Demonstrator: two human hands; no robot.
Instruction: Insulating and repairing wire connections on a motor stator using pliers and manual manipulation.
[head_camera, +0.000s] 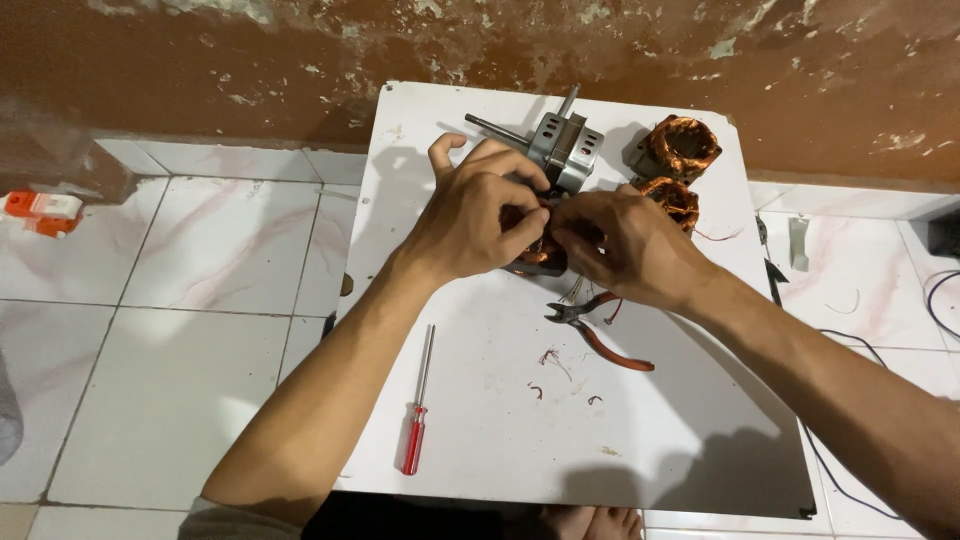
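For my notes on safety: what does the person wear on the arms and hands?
Nothing that shows. The left hand and the right hand are bare: no gloves, rings, watch or bracelet in view. Both forearms are uncovered up to the picture's edge, and no sleeve is visible.

A red-handled screwdriver (417, 410) lies lower left on the white board (680, 440), red-handled pliers (598, 332) mid-frame, two copper-wound coils (678, 165) upper right, an orange-and-white object (40, 211) far left.

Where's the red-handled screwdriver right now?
In the head view, the red-handled screwdriver lies on the white board near its lower-left edge, just right of the left forearm and well left of the pliers, untouched by either hand.
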